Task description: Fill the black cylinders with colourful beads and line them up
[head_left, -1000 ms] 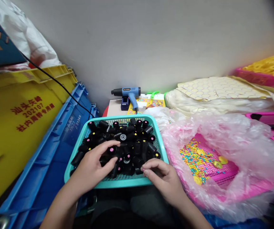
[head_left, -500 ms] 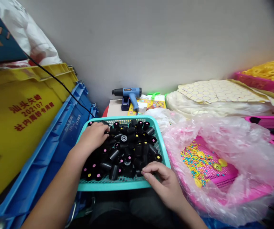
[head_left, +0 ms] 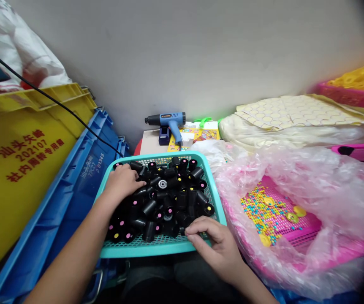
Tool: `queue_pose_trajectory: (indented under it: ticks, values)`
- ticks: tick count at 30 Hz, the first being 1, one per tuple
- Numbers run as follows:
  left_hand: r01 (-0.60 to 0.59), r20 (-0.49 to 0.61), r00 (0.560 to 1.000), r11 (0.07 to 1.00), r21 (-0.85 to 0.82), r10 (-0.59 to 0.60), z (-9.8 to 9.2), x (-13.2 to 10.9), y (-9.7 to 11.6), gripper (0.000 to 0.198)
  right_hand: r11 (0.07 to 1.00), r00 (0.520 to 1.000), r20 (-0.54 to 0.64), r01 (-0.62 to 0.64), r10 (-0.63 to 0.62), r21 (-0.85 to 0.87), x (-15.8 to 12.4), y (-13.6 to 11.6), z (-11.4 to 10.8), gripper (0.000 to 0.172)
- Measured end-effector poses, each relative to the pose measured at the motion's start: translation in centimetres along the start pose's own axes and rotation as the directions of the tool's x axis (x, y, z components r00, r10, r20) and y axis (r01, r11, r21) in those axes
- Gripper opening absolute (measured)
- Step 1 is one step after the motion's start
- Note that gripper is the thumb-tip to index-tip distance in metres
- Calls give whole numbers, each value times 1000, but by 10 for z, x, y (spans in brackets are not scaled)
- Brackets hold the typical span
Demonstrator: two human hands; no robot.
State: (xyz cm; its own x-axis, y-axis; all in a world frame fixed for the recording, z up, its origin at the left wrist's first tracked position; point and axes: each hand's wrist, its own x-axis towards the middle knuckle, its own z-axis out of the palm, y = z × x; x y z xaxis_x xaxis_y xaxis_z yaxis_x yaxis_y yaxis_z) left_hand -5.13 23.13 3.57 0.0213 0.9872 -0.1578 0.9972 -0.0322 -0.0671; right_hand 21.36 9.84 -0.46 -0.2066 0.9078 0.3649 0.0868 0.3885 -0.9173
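Note:
A turquoise plastic basket (head_left: 215,198) holds a heap of small black plastic cylinders (head_left: 149,207), many with a pink or yellow dot on the end. One cylinder shows a grey ringed end (head_left: 162,184). My left hand (head_left: 120,181) lies over the heap at the basket's left side, thumb apart from the fingers; some fingertips are hidden among the cylinders. At the near right rim, my right hand (head_left: 215,245) is curled with thumb and index tips drawn together beside a cylinder. What lies between those tips, if anything, cannot be made out.
A pink basket (head_left: 330,264) lined with clear plastic, at right, contains small coloured beads (head_left: 258,207) and yellow discs. Behind stand a blue heat gun (head_left: 172,120) and yellow printed boxes (head_left: 201,136). Yellow (head_left: 36,131) and blue (head_left: 71,190) crates line the left; a black cable (head_left: 58,101) crosses them.
My view has shifted slightly, moving the basket a little left in the picture. My left hand has slid slightly nearer over the cylinders; my right hand keeps nearly the same pose at the rim.

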Motion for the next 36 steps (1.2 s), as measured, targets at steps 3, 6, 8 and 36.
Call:
queue_pose_trajectory:
  ticks: [3, 6, 8, 36]
  values:
    - [33, 68, 998, 900, -435, -4, -14, -12, -19, 47, 1000, 1000, 12, -28, 28, 3, -1, 1, -1, 9]
    - [105, 109, 993, 697, -709, -39, -26, -29, -34, 55, 999, 999, 19, -46, 46, 9, -1, 3, -1, 10]
    - [113, 141, 990, 625, -772, -3, -31, -38, -40, 56, 999, 998, 17, -52, 52, 6, -1, 3, -1, 10]
    - [-218, -85, 970, 970, 109, 228, -10, 13, -13, 35, 999, 999, 30, -44, 43, 29, -4, 5, -2, 10]
